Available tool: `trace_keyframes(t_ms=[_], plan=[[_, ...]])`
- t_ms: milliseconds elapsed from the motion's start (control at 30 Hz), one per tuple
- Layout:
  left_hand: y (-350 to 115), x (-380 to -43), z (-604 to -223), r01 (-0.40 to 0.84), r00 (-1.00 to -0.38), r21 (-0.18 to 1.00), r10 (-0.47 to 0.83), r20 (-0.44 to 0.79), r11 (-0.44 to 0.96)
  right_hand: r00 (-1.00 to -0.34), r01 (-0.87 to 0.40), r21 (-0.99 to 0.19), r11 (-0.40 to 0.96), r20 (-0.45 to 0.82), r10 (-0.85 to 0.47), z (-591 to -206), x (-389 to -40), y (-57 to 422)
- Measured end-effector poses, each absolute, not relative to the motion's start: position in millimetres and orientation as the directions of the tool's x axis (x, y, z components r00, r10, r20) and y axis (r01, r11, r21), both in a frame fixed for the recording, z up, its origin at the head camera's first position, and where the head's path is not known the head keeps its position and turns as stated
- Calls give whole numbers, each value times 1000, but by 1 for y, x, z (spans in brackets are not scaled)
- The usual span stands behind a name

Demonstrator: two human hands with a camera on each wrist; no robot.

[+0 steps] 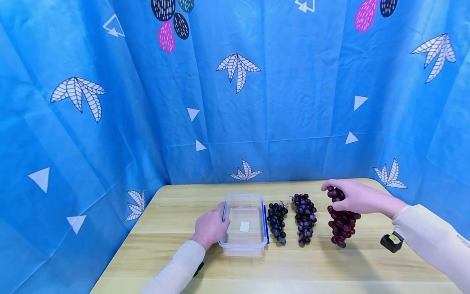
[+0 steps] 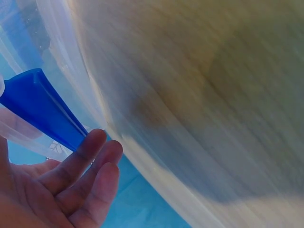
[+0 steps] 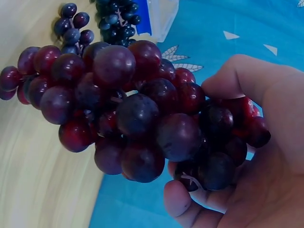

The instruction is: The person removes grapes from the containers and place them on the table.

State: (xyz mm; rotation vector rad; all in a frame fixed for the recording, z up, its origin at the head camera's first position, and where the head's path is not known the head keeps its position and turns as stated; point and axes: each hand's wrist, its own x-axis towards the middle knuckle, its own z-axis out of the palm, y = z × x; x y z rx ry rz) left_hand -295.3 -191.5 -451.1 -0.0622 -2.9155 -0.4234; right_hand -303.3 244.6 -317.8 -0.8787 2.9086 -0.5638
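A clear plastic food container (image 1: 243,250) with blue side latches stands lidless on the table. At its left wall my left hand (image 1: 211,227) grips the rim, and in the left wrist view the fingers lie by a blue latch (image 2: 45,107). My right hand (image 1: 352,198) holds a bunch of dark red grapes (image 1: 343,228) by its upper end. In the right wrist view, thumb and fingers close round that end of the bunch (image 3: 137,114). Between the container and this hand lie a blue-black bunch (image 1: 277,222) and a dark purple bunch (image 1: 304,218).
The wooden table (image 1: 165,228) carries all of these things. Blue patterned curtains (image 1: 293,114) hang behind it and at both sides. A pale label (image 1: 244,226) shows at the container's bottom. The right wrist bears a small black device (image 1: 391,242).
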Motion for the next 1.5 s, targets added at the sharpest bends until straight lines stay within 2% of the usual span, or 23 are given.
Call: trace_keyframes(t_ms=[300,700,1200,1500], plan=[[-192,-299,-446,77,-981,276,23,193,958,-830,-526,-345,777,9,-558,-318,-301,264],[-195,-301,-442,67,-980,272,12,199,960,-814,-557,-301,774,11,-581,-318,-302,276],[-193,-300,-447,64,-983,280,12,183,958,-845,-472,-382,795,-62,-531,-339,-326,273],[-190,-298,-452,51,-983,276,0,183,960,-861,-465,-372,803,-24,-509,-357,-342,278]])
